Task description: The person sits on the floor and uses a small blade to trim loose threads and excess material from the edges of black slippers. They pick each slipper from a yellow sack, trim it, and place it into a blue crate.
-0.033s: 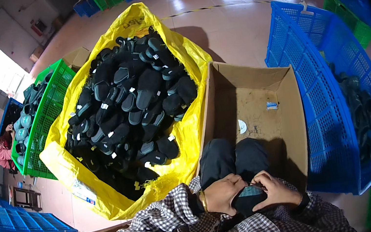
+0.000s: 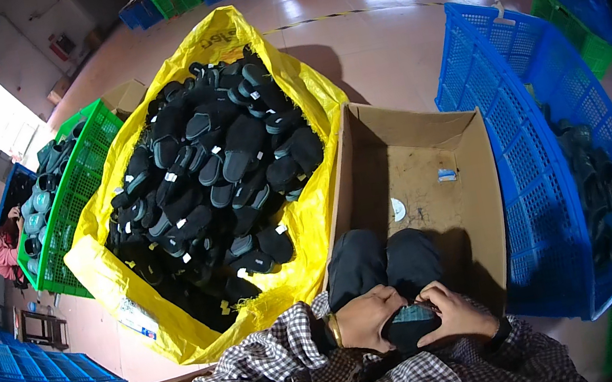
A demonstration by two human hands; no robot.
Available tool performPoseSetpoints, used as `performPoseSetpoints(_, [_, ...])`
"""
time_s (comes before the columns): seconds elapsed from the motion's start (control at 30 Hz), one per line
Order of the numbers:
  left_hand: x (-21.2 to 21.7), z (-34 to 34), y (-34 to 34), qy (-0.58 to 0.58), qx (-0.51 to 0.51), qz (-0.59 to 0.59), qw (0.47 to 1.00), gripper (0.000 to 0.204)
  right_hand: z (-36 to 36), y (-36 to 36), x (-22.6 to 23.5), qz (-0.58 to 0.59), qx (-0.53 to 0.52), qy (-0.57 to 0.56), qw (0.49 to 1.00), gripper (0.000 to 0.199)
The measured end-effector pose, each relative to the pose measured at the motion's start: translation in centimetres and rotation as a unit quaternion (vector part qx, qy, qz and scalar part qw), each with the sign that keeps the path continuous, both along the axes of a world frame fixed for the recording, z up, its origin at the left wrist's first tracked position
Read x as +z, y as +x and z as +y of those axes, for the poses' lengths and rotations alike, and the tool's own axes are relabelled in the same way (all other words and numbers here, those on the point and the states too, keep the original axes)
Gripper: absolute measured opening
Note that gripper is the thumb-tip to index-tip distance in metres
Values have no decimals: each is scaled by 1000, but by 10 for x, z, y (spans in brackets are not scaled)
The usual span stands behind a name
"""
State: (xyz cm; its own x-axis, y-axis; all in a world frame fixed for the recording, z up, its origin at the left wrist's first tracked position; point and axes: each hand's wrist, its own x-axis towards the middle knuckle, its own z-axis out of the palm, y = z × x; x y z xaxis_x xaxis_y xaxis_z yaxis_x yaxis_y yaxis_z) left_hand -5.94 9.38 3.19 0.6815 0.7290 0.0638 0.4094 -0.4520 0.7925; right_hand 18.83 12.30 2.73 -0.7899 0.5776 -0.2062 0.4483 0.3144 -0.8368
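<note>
Black piece [image 2: 413, 333] (partly teal) lies between left hand [image 2: 368, 319] and right hand [image 2: 460, 316], both gripping it.

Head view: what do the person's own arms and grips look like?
The left sleeve and right sleeve are checked cloth, dark and white, with dark cuffs. The left grip has a gold-coloured band at its wrist; the right grip is gloveless too.

Room above carton [image 2: 420, 163], knees [image 2: 413, 254] blocking, shadowed corner [image 2: 471, 268] unclear
</note>
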Motion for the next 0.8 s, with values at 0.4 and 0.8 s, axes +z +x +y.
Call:
performPoseSetpoints(0.4, [-35, -10, 14, 100, 65, 80, 990, 62, 0, 3, -20, -54, 42, 177, 982, 75])
performPoseSetpoints(0.8, [-37, -12, 20, 129, 205, 33, 970, 46, 23, -6, -38, 49, -44, 173, 983, 53])
